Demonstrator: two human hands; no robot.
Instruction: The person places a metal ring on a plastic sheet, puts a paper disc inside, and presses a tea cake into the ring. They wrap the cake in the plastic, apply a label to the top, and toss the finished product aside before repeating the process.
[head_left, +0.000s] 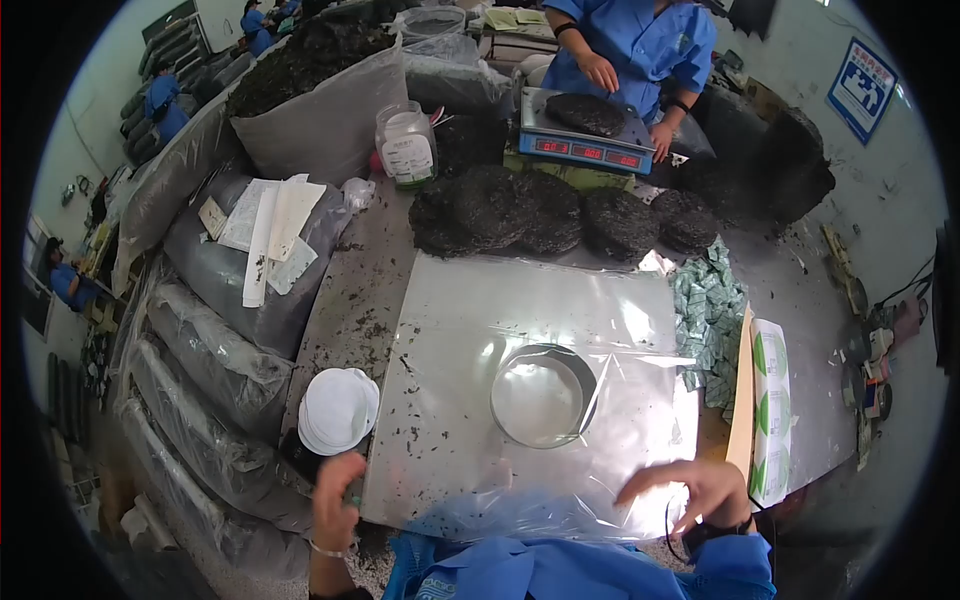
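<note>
A round metal hoop lies on the shiny metal sheet in front of me, with clear plastic film over and beside it. My left hand is low on the left, just below a stack of white paper discs. Its fingers are loosely bent and apart, and I see nothing held. On the right, my right hand hovers over the sheet's near corner with fingers spread and curved, holding nothing. More clear film lies crumpled along the near edge, between my hands.
Several dark round cakes lie beyond the metal sheet. Behind them a co-worker touches a digital scale bearing another cake. Small green packets and a green-white package sit right. Stuffed sacks line the left.
</note>
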